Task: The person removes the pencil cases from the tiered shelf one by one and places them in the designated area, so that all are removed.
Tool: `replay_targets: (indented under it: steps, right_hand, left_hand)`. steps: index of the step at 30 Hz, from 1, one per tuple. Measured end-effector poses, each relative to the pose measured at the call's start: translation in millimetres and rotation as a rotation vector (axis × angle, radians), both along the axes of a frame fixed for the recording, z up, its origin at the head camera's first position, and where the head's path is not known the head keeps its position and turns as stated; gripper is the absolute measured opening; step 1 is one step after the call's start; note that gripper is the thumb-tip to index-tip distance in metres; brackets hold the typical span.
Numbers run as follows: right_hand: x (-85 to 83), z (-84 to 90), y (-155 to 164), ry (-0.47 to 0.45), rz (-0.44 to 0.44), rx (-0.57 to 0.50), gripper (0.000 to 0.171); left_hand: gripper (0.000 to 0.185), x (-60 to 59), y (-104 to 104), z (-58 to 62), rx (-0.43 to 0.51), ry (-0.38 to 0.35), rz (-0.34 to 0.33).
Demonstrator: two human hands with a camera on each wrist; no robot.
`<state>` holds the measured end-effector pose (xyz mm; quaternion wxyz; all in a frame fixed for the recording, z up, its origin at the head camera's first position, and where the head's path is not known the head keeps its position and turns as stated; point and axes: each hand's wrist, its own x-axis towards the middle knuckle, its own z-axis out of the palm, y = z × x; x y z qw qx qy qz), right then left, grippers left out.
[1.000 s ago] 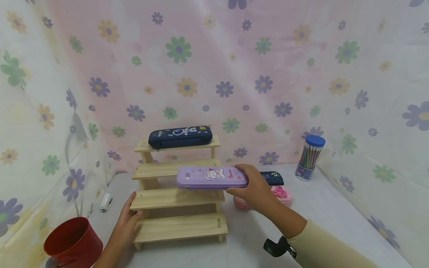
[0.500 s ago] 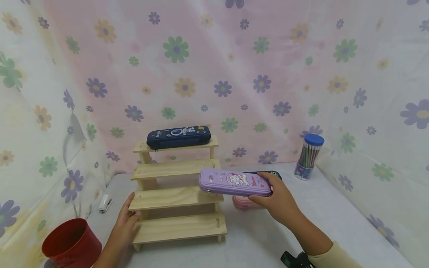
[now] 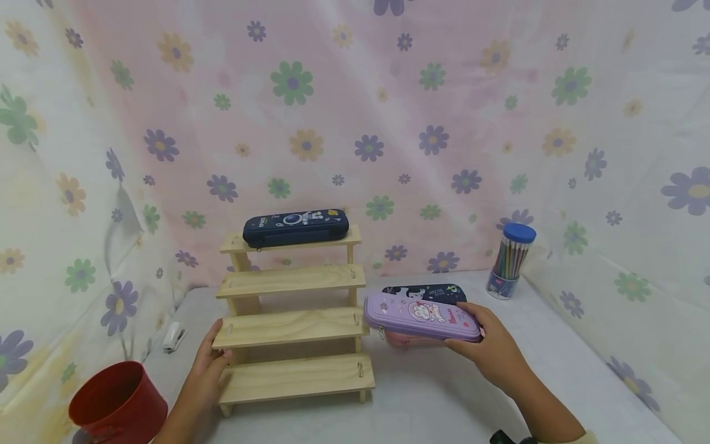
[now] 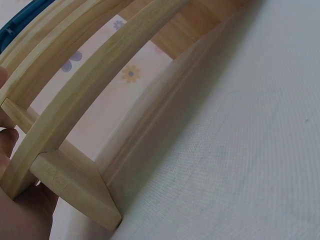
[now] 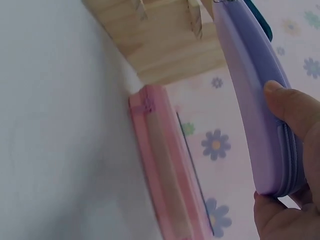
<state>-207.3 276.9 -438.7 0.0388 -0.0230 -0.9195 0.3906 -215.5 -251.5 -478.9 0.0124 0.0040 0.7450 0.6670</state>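
Observation:
My right hand (image 3: pixel 495 345) holds a lilac pencil case (image 3: pixel 418 316) by its right end, raised above the table. Cartoon bunny art decorates its lid. Behind and below it, a pink pencil case (image 5: pixel 167 165) lies mostly hidden in the head view, and a dark navy pencil case (image 3: pixel 450 292) is partly covered. A wooden tiered rack (image 3: pixel 294 327) stands to the left, gripped at its left side by my left hand (image 3: pixel 206 370). Another navy case (image 3: pixel 296 227), with a space print, lies on the top tier; the lower tiers are bare.
A red bucket (image 3: pixel 119 404) stands at the front left, with a white stapler (image 3: pixel 174 337) behind it. Toward the back right is a blue-lidded tub of pencils (image 3: pixel 511 262). Flowered cloth (image 3: pixel 344 111) hangs around the white-covered table (image 3: pixel 421 401).
My right hand has carried the lilac pencil case rightward and slightly down, away from the rack to in front of the pink and navy cases. The left hand stays on the rack.

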Motion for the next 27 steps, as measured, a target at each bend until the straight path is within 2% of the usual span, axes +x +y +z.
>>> replay_targets:
  steps: [3, 9, 12, 20, 27]
  right_hand:
    - [2.8, -9.8, 9.5, -0.039, -0.012, -0.016, 0.104]
    - [6.5, -31.2, 23.9, -0.122, -0.016, -0.026, 0.108]
    - [7.6, -40.1, 28.1, -0.116, 0.002, -0.005, 0.107]
    - [10.5, -52.1, 36.9, -0.074, 0.065, 0.056, 0.099]
    - [10.9, -60.5, 48.2, -0.049, 0.103, 0.061, 0.096]
  left_hand:
    - [0.077, -0.9, -0.2, 0.6, -0.010, -0.034, 0.014]
    - [0.076, -1.6, -2.1, -1.1, -0.014, -0.047, 0.043]
    - [0.076, -1.0, -2.5, -2.6, -0.010, -0.050, 0.053]
    - [0.075, 1.9, -2.0, -3.5, 0.006, -0.003, 0.020]
    - [0.075, -0.1, 1.0, -0.4, 0.001, -0.013, 0.030]
